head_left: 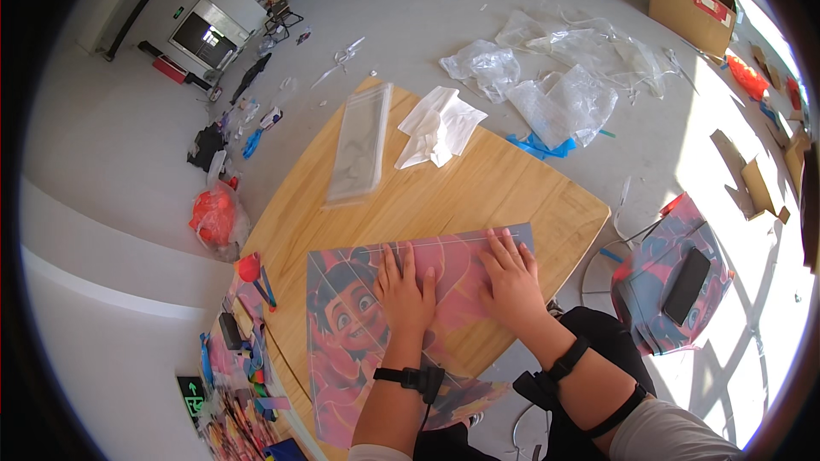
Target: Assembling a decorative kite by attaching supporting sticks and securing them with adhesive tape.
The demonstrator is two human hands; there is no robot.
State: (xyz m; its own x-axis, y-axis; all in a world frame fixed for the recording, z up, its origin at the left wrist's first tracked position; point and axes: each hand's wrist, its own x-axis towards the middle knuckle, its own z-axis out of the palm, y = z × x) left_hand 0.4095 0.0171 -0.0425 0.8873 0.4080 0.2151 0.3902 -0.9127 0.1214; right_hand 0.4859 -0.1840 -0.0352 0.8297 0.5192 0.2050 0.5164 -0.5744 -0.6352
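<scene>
My left hand (pixel 405 294) and right hand (pixel 512 282) flat, fingers parted, gripping nothing; best smooth cartoon-printed sheet (pixel 348 324) evenly, minding near edge of worktop (pixel 487 188)

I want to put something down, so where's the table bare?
The table has bare wood between the crumpled white wrap and the printed sheet, reaching to the right corner. Farther off it's crowded by that wrap and a clear packet; nearer, the left hand and right hand rest on the sheet.
</scene>
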